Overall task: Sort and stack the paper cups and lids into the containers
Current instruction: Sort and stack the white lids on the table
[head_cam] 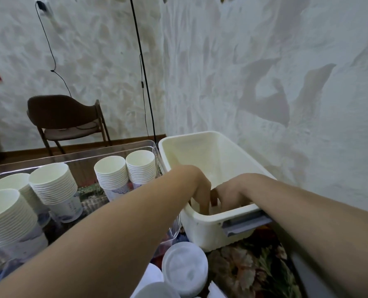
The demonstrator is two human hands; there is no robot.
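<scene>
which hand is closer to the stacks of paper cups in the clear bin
Left. The left hand reaches into the cream tub on the side next to the clear bin holding the cup stacks. The right hand is in the tub too, farther from them.

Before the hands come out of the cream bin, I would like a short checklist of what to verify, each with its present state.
1. Both hands inside the cream bin: ok; left hand and right hand reach below its rim.
2. What the hands hold: cannot tell; the fingertips are hidden by the near wall.
3. Cups sorted: ok; the cup stacks stand in the clear container.
4. Lids still to move: not ok; white lids lie outside, in front of the bin.
5. Bin contents: cannot tell; the floor under the hands is hidden.
</scene>
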